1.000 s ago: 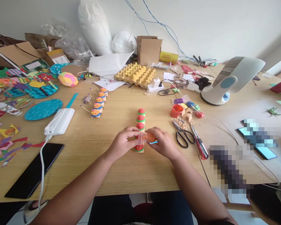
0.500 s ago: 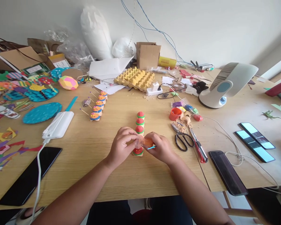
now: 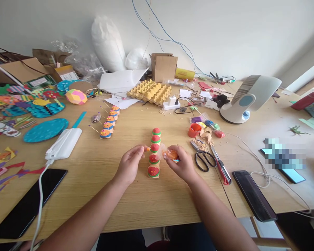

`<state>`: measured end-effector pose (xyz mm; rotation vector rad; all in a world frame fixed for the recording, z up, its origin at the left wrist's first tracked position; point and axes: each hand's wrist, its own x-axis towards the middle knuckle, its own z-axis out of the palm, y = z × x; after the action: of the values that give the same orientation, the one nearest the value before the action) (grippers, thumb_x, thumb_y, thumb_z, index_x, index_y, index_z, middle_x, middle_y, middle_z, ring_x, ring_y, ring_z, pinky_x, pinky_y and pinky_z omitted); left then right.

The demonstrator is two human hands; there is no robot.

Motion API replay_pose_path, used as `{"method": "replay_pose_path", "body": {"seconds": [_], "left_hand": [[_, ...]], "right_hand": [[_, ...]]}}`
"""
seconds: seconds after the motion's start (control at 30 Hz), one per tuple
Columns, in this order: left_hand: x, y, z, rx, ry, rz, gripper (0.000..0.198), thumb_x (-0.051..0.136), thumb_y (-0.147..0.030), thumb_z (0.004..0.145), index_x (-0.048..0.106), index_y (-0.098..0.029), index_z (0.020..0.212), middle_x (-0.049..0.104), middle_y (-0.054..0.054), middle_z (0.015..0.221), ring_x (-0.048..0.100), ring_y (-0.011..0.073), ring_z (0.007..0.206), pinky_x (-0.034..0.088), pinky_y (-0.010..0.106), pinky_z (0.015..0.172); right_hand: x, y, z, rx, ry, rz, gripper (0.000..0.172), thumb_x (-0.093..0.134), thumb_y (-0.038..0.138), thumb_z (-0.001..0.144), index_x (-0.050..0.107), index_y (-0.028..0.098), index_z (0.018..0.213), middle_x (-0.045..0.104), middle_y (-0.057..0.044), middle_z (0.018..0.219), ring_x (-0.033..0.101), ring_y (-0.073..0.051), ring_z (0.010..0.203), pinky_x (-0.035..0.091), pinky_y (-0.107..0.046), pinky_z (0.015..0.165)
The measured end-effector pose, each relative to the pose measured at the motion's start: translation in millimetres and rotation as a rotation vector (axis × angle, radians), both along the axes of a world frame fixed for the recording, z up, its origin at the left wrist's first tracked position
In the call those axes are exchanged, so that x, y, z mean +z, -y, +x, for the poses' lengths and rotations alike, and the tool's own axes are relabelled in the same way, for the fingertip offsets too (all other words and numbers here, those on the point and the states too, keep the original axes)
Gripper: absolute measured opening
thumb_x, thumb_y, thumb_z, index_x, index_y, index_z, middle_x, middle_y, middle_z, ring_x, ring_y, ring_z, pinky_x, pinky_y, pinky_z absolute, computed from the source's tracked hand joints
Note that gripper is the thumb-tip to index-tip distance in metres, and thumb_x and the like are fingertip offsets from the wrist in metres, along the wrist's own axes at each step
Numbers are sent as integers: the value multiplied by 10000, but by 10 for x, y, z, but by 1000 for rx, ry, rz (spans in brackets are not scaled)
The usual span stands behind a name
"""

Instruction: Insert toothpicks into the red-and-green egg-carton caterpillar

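Note:
My left hand [image 3: 131, 161] pinches a small piece of orange clay [image 3: 148, 149] between thumb and fingertips. In my right hand [image 3: 182, 164] is a clear bag of orange clay [image 3: 171, 154], with a bit of blue showing at its lower side. Between the hands stands a red-and-green egg-carton caterpillar [image 3: 155, 147], a row of painted humps on the table. Its two nearest humps carry faces with small orange marks. Farther left lies a blue-and-orange egg-carton caterpillar [image 3: 110, 122] with cotton swabs sticking out beside it.
Black-handled scissors [image 3: 204, 158] and a red box cutter [image 3: 222, 168] lie right of my hands, near an orange cup [image 3: 194, 130] and small bags of coloured clay [image 3: 208, 123]. A white power bank [image 3: 64, 143] and dark tablet [image 3: 28, 204] lie left. A fan [image 3: 247, 99] stands back right.
My hands have moved apart. The left has come away from the bag with a bit of orange clay; the right has shifted slightly right with the bag. More of the red-and-green caterpillar shows.

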<state>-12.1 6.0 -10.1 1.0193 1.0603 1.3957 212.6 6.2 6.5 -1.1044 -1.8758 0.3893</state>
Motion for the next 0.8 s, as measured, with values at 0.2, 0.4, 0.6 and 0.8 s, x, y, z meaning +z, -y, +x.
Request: {"method": "replay_pose_path", "body": {"seconds": [0.2, 0.4, 0.6, 0.8], "left_hand": [[104, 72, 33, -165, -41, 35, 373, 811, -419, 849, 732, -235, 1163, 727, 53, 1090, 643, 164, 997, 495, 271, 899], [128, 125, 88, -313, -70, 182, 766, 827, -346, 837, 442, -253, 1492, 687, 92, 1192, 660, 177, 1008, 519, 292, 882], [126, 143, 154, -183, -121, 130, 644, 749, -321, 901, 418, -237, 1446, 713, 25, 973, 722, 168, 918, 589, 329, 873], [130, 199, 176, -237, -216, 189, 579, 698, -271, 941, 429, -258, 1454, 733, 21, 966, 735, 187, 1035, 596, 346, 944]], "right_hand": [[28, -2, 12, 8, 6, -12, 198, 696, 338, 920, 640, 235, 1080, 720, -44, 896, 666, -180, 748, 515, -292, 663], [-2, -11, 7, 101, 108, 14, 334, 700, 290, 924, 658, 239, 1251, 716, -64, 973, 684, -187, 793, 528, -296, 690], [-35, -32, 5, 215, 36, 8, 490, 791, 480, 860, 698, 237, 1275, 732, -110, 1073, 722, -221, 899, 575, -329, 755], [39, -39, -12, 282, -166, -31, 255, 804, 403, 864, 767, 215, 1032, 766, -93, 954, 721, -214, 883, 578, -341, 779]]}}
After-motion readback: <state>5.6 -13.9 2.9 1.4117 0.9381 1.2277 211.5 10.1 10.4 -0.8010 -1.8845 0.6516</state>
